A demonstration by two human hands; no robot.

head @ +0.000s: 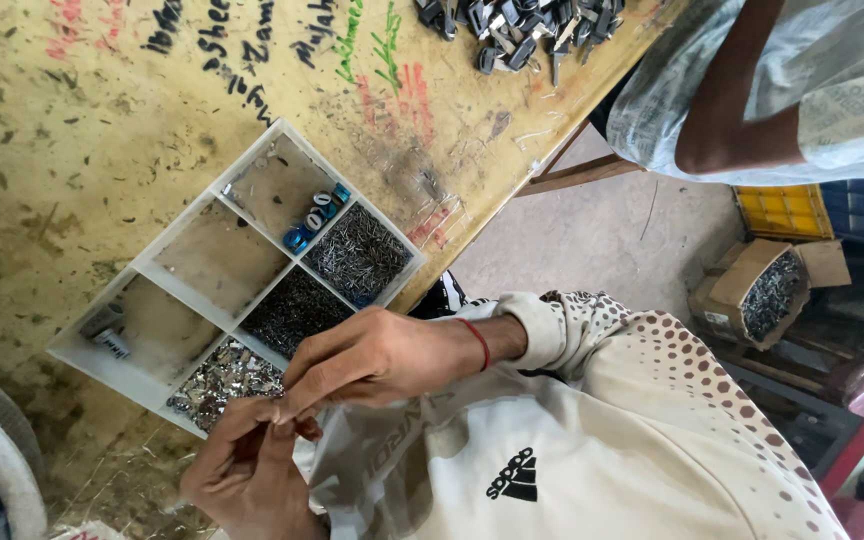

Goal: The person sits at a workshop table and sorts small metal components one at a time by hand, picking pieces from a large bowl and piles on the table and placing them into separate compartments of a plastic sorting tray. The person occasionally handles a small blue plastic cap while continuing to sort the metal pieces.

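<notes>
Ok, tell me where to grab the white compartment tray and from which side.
Probably best to grip the white compartment tray by its bare outer rim at the two long sides, coming from above: the walls are thin and upright, it lies flat on the yellow table, and the compartments hold loose small metal parts that would spill if tilted.

Brown cardboard box point(767, 290) (open), floor right

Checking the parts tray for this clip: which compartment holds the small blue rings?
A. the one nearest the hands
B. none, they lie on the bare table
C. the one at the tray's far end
C: the blue rings lie in the far-end compartment of the white tray.
</notes>
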